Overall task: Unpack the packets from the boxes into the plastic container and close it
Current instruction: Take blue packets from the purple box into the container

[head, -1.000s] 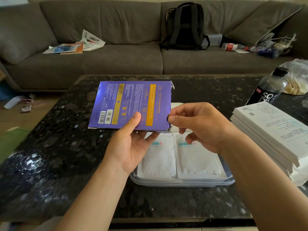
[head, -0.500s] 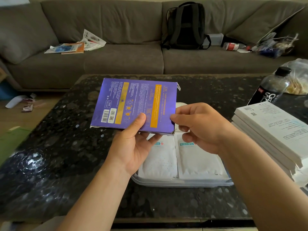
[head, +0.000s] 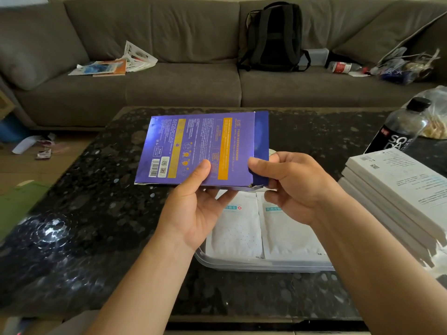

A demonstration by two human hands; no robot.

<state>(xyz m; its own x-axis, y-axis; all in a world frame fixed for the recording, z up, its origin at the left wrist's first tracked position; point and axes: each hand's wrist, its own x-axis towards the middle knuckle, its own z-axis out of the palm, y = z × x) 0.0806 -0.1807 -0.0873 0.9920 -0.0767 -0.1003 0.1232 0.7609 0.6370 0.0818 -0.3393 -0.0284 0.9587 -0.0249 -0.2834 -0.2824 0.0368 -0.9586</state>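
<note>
- Left hand (head: 193, 209) grips the purple box (head: 193, 151) above the plastic container (head: 263, 267).
- Right hand (head: 292, 184) pinches the blue packet (head: 261, 141) protruding from the box.
- Recommended: withdraw the packet straight; hold the box steady.

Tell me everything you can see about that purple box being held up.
The purple box is flat, thin cardboard with a glossy sheen, printed with fine text, two orange bands, a barcode and QR codes. It is held roughly level above the plastic container and dark table. The left hand grips its lower edge, thumb on top. Its right end is open, and the right hand pinches a darker blue packet sticking out there. The bottom right corner looks torn.
</note>
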